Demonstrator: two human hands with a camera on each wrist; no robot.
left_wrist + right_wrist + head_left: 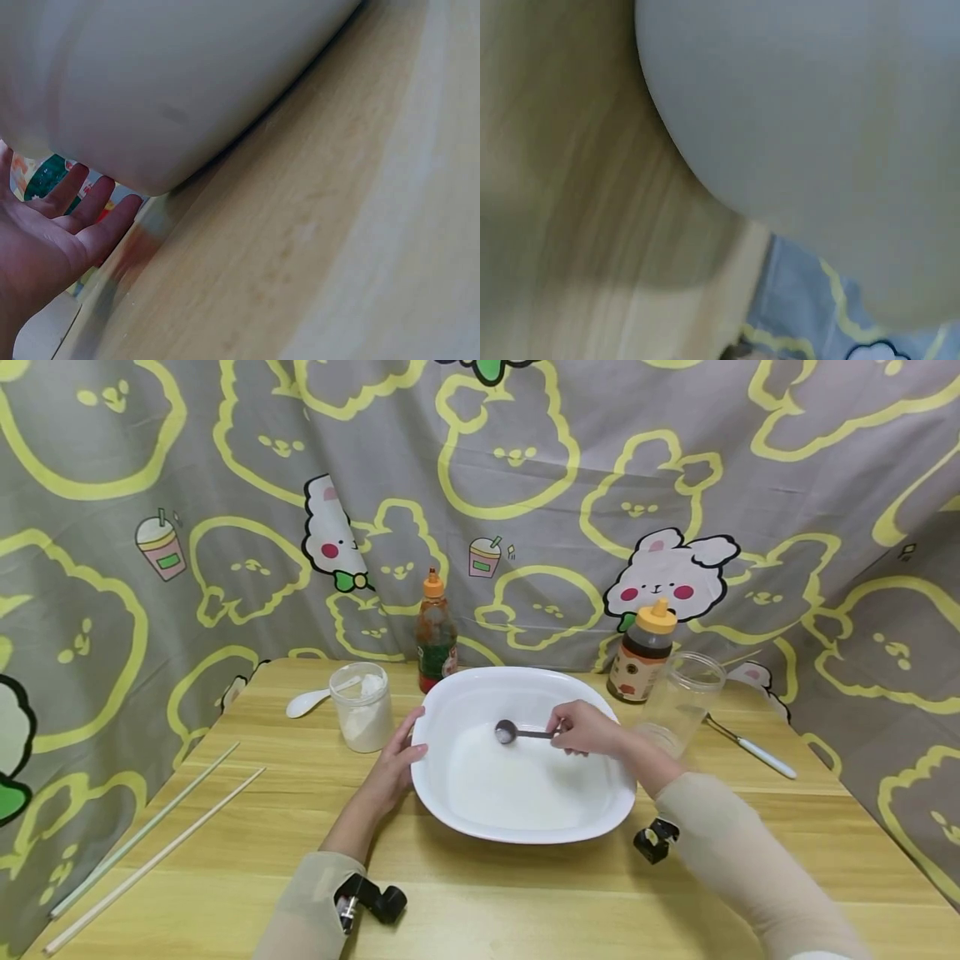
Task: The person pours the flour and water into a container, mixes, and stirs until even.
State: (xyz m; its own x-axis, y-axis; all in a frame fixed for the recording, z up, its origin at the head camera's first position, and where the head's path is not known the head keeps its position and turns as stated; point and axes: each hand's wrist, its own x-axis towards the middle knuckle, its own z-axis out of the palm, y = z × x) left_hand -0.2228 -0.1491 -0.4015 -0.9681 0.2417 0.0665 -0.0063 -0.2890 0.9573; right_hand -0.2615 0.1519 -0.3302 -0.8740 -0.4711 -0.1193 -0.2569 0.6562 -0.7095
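Observation:
A white oval basin [525, 814] stands on the wooden table. My left hand [392, 762] holds its left rim, thumb over the edge and fingers along the outer wall; the left wrist view shows these fingers [97, 206] beneath the rim. Over the basin, my right hand [587, 728] pinches the handle of a dark measuring spoon [506, 732]. Some white stuff shows in the spoon's bowl. Whether the basin's white bottom is covered by anything, I cannot tell. The right wrist view shows the basin's outer wall [795, 135], with the right hand hidden.
Left of the basin stand a jar of white powder [365, 718] and a white spoon [307, 702]. Behind are a red sauce bottle [437, 639] and a dark sauce bottle [641, 660]. A clear jar [678, 702] and a long-handled utensil [765, 757] lie right; two sticks [161, 852] lie left.

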